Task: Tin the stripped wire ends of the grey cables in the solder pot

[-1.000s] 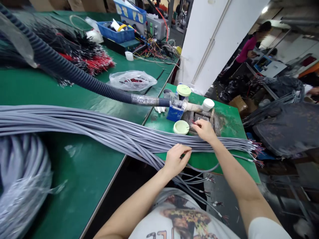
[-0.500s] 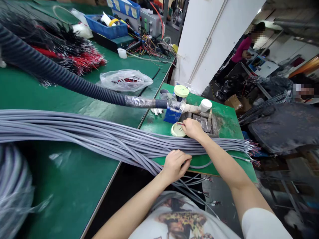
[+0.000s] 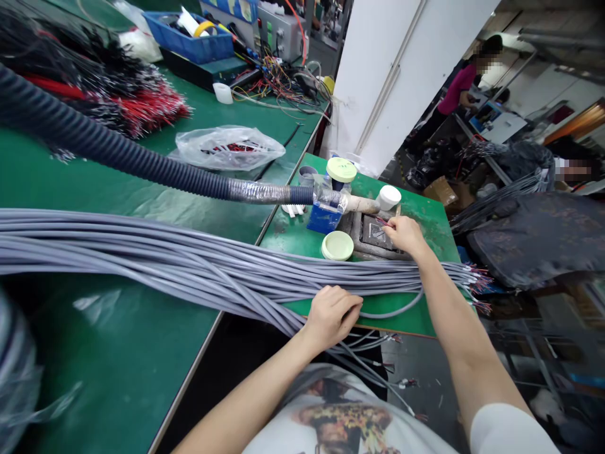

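- Head camera view: thin wires (image 3: 382, 221) are pinched between the thumb and fingers of the right hand (image 3: 407, 234), which is nearly closed and held over a dark tray (image 3: 371, 238) on the small green bench (image 3: 433, 230).
- The left hand (image 3: 331, 315) is bent at the knuckles, its fingers curled, and is placed at the near edge of a bundle of grey cables (image 3: 189, 255); whether anything is gripped beneath the palm cannot be told.
- The bundle is stretched across the large green bench (image 3: 132, 353) and onto the small one, its stripped ends (image 3: 479, 277) fanned out beyond the right forearm. More cables are seen hanging below the bench edge by the left wrist.
- A shallow pale-green cup (image 3: 337, 246) is set just left of the tray, and a white cup (image 3: 389, 197) is placed behind it.
- A ribbed hose (image 3: 184, 181) is led across the benches, its pale nozzle (image 3: 362, 204) pointed over the tray's back edge, beside a blue box (image 3: 324, 218).
- Farther back, a clear bag (image 3: 231, 149), black and red wires (image 3: 137, 107) and a blue bin (image 3: 191, 41) are laid out.
- A person in a magenta top (image 3: 459, 87) is pictured in the background.
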The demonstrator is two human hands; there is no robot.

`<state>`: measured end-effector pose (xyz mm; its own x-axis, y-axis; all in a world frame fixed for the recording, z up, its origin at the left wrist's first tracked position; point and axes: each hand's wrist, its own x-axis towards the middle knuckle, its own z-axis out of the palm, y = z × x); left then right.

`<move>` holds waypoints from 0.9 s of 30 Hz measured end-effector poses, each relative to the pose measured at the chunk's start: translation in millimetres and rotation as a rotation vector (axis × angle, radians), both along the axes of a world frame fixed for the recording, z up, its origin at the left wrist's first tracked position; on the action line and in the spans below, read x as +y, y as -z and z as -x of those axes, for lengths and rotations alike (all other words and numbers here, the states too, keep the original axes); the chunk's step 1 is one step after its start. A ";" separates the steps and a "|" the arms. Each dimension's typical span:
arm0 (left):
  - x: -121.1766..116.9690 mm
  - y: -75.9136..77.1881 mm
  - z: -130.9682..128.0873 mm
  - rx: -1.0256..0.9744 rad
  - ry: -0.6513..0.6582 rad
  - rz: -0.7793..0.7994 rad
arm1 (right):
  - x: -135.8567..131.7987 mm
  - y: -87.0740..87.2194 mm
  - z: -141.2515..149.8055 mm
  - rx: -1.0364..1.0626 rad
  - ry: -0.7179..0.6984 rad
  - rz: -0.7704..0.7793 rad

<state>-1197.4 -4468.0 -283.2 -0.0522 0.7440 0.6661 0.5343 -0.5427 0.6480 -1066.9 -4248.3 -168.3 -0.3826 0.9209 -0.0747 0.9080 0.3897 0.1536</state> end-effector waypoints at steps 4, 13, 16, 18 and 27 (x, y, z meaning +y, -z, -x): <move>0.1 -1.7 0.6 0.001 0.004 -0.010 | 18.7 13.5 -8.8 -0.030 0.085 0.011; -0.2 -3.2 -0.1 0.009 0.003 -0.012 | 35.3 31.5 -7.8 -0.085 0.159 0.027; -0.2 -2.6 -0.3 0.005 0.003 -0.012 | 36.5 34.1 -6.3 -0.095 0.159 0.029; -0.1 -2.2 -0.2 0.004 0.007 -0.008 | 36.6 35.3 -4.6 -0.099 0.155 0.029; 0.7 -0.9 -0.1 0.016 -0.006 0.003 | 18.1 8.9 -3.0 -0.074 0.070 0.018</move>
